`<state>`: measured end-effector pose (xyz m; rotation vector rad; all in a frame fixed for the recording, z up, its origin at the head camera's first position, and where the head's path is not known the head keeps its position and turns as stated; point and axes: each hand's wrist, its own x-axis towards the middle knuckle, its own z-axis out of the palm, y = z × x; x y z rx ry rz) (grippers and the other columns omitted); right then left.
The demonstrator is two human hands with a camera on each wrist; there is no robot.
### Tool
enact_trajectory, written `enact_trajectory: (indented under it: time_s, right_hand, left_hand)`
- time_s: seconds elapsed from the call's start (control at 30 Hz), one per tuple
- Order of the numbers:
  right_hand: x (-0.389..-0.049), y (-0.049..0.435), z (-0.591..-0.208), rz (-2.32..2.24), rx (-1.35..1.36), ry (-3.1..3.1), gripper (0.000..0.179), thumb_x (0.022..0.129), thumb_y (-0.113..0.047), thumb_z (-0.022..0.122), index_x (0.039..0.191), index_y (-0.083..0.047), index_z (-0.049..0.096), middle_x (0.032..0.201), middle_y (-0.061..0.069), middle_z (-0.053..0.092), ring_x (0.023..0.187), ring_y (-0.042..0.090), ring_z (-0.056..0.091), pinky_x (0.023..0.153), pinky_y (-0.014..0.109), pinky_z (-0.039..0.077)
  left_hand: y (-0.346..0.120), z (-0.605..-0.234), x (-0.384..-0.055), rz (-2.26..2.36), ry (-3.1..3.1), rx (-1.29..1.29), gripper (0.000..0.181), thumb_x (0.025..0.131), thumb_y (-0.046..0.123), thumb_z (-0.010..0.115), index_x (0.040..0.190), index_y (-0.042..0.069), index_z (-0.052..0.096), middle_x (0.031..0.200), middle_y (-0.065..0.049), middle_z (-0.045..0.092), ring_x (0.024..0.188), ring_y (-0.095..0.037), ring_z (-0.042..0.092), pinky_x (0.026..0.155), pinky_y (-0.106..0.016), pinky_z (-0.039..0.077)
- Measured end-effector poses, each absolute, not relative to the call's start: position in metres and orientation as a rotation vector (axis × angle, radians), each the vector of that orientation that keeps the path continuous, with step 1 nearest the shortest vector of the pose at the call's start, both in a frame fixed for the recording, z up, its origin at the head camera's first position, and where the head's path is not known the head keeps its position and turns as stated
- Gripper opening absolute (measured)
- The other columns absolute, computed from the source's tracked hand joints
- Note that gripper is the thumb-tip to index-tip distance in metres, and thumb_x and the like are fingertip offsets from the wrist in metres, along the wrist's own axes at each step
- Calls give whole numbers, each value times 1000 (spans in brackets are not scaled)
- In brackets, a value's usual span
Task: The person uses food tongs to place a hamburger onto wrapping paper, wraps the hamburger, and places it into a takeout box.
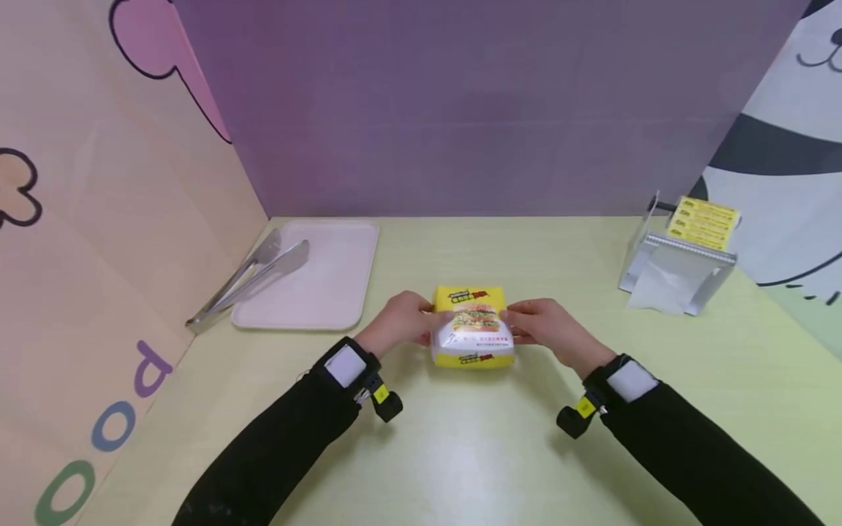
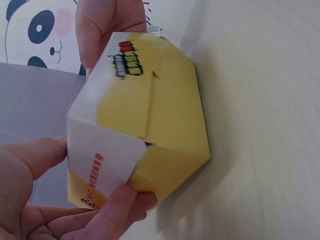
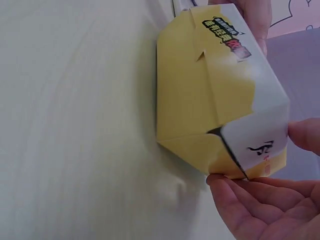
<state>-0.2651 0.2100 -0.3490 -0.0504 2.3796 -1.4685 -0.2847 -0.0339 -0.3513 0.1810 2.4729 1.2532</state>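
Note:
A yellow and white burger box (image 1: pixel 473 351) with a printed hamburger on its lid sits on the table in front of me, between my two hands. My left hand (image 1: pixel 403 321) grips its left end, thumb on the upper face and fingers against the side. The right hand (image 1: pixel 552 330) holds the opposite end in much the same way. Both wrist views show the box's folded flaps closed, with a dark slit at the corner of each end. Whatever is inside cannot be seen.
At the back left, metal tongs (image 1: pixel 253 274) lie partly across a pale tray (image 1: pixel 335 292). A metal dispenser (image 1: pixel 697 281) stands at the back right, with white paper hanging from it and yellow printed packets (image 1: pixel 702 221) on top. Printed walls enclose the table (image 1: pixel 460 453).

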Motion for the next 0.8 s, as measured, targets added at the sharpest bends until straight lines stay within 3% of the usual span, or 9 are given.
enact_trajectory:
  time_s: [0.27, 0.53, 0.8]
  right_hand:
    - [-265, 212, -360, -1493, 13, 2376, 55, 101, -27, 53, 136, 14, 43, 121, 25, 61, 95, 17, 66, 88, 34, 53]
    - [-265, 215, -370, -1558, -3, 2381, 58, 100, -32, 56, 134, 14, 45, 116, 23, 63, 88, 16, 66, 86, 34, 54]
    - [-265, 216, -377, -1527, -12, 2391, 61, 100, -36, 55, 135, 12, 45, 119, 25, 61, 96, 23, 65, 89, 37, 53]
  left_hand:
    - [-34, -359, -283, 1256, 2465, 145, 44, 91, 42, 67, 108, 1, 69, 87, -5, 69, 72, -18, 66, 67, -28, 51]
    - [-34, -359, -281, 1209, 2506, 124, 58, 91, 47, 65, 123, -2, 62, 94, -7, 66, 73, -19, 66, 69, -30, 53]
    - [-39, -364, -283, 1163, 2494, 157, 59, 93, 49, 61, 121, -2, 63, 94, -8, 67, 74, -19, 66, 69, -32, 54]
